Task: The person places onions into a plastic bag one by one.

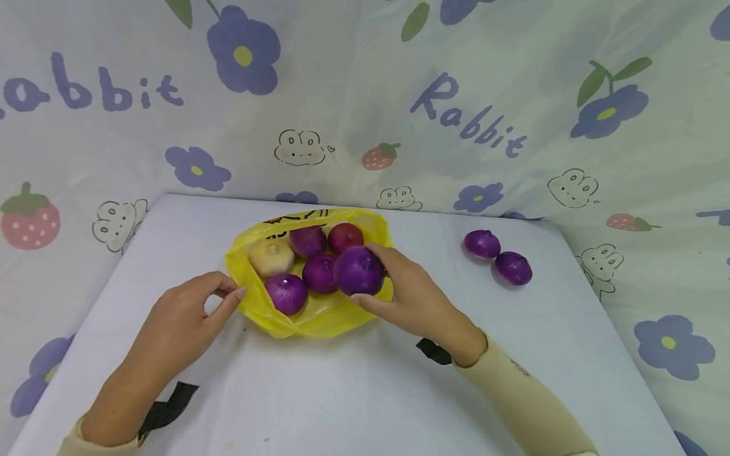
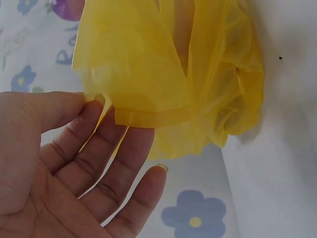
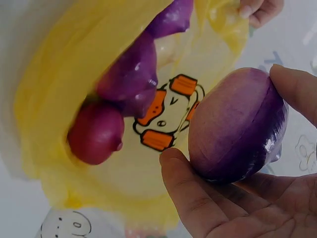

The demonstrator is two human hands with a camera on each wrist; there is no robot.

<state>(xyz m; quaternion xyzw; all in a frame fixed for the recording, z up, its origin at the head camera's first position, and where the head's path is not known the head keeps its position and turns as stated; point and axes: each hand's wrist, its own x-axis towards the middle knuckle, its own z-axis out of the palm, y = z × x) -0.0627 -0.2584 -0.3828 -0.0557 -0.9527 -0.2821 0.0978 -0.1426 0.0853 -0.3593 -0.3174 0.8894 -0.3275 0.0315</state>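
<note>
A yellow plastic bag [image 1: 327, 324] lies open on the white table, with several purple onions [image 1: 286, 294] and one pale onion [image 1: 271, 257] inside. At its left side my left hand [image 1: 185, 320] pinches the rim between thumb and fingers, and the left wrist view shows the thin film [image 2: 133, 74] there. My right hand [image 1: 419, 297] grips another purple onion [image 1: 359, 271] over the right part of the opening. In the right wrist view, thumb and fingers hold this onion [image 3: 237, 126] from opposite sides, apart from a reddish one [image 3: 96, 133] in the bag.
Two more purple onions [image 1: 481, 244] lie close together on the table's right side. Behind the table's back edge hangs a pale cloth [image 1: 342, 95] printed with flowers, rabbits and strawberries. Black straps [image 1: 168, 405] hang at both wrists.
</note>
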